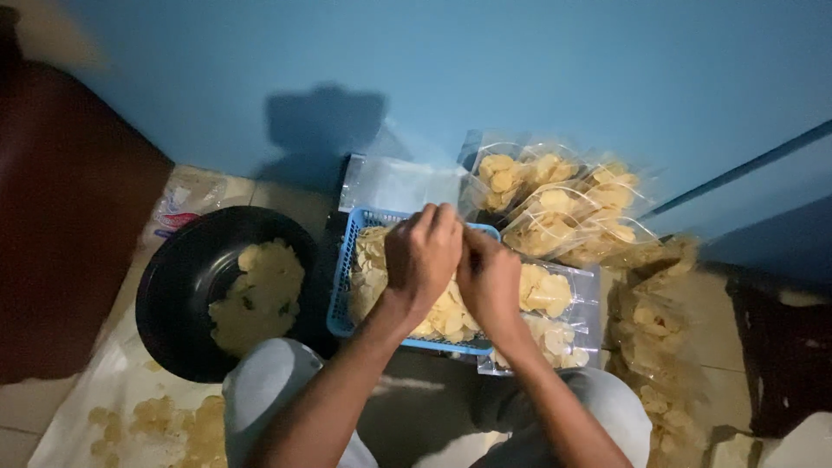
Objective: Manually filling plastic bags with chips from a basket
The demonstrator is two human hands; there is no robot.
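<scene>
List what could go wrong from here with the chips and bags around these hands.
1. Both hands, left hand and right hand, work close together over the blue basket of chips; chips may get crushed or spill onto the floor.
2. The filled clear bags lean in a loose pile beside the basket and could slide or topple.
3. The black bowl of chips sits right by the knee; a shift might knock it.

Clear plastic bags of pale yellow chips point(555, 204) are stacked at upper right of centre, against the blue wall. Further filled bags point(659, 347) run down the right edge. One flat filled bag point(550, 299) lies right of centre. A pile of empty clear bags point(399, 184) sits at upper centre. A printed white wrapper with red and blue markings point(178, 208) lies at left.
</scene>
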